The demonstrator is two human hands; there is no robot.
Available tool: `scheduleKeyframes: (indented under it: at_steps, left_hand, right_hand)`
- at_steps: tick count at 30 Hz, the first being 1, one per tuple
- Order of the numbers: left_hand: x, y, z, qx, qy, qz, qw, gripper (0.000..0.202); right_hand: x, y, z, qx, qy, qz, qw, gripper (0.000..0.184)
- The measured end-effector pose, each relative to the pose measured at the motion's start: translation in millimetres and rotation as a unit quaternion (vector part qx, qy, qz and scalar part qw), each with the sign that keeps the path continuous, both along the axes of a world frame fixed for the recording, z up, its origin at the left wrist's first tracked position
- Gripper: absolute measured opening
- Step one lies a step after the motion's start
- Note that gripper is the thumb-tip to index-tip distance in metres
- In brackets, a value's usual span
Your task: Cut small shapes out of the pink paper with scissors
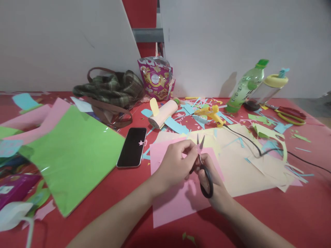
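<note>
My right hand grips black-handled scissors, their blades open and pointing away from me. My left hand pinches a small pink paper piece between the blades. Both hands hover over a pink paper sheet lying on the red table. A cream sheet lies just beyond, to the right.
A black phone with a tiny pink star on it lies left of my hands. A green sheet covers the left. Farther back: a yellow glue gun with its black cord, a paper roll, a plaid bag, a snack packet, two bottles, red-handled scissors, scattered paper scraps.
</note>
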State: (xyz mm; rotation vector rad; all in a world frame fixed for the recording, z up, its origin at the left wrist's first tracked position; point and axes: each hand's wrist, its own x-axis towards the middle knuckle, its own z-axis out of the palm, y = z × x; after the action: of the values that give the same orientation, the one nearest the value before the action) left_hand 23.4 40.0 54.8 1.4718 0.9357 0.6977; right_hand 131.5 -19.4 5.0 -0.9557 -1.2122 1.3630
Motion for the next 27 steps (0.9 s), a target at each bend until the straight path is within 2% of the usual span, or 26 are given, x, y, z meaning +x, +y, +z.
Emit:
scheduleKeyframes:
  at_steps: [11,27]
  left_hand:
    - [-4,2,4.0,0.101,0.051,0.004,0.994,0.026]
    - [-14,12,7.4,0.163,0.136,-0.021,0.977,0.022]
  right_hand:
    - [0,2,-0.5,0.005,-0.006,-0.004,1.0,0.025]
    - [-2,4,7.8,-0.044,-0.003,-0.009,0.999,0.026]
